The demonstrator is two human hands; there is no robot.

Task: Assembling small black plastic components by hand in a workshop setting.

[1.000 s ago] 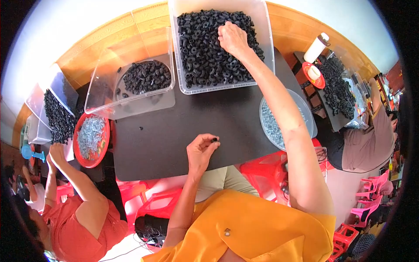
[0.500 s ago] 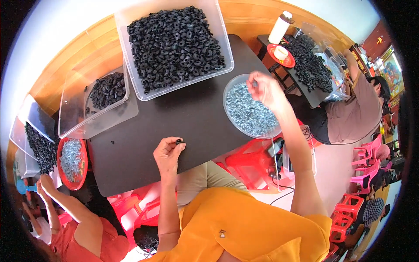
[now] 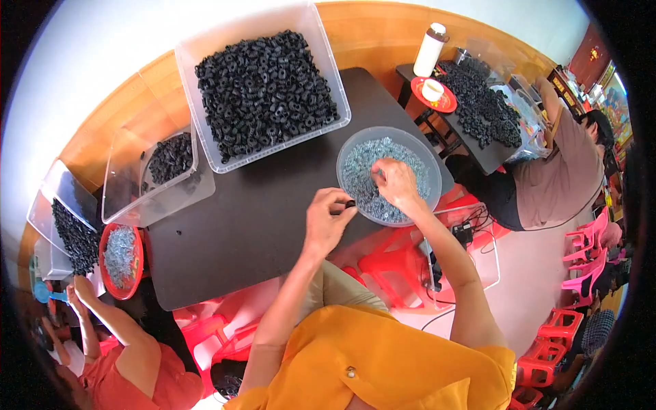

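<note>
Holds a small black part at the left side of the round clear bowl, clamped between thumb and fingers of the left hand. Reaches with the right hand, fingers bent downward, into the small silvery pieces inside; cannot tell whether closed on any. Farther back on the bench: square bin of black parts.
</note>
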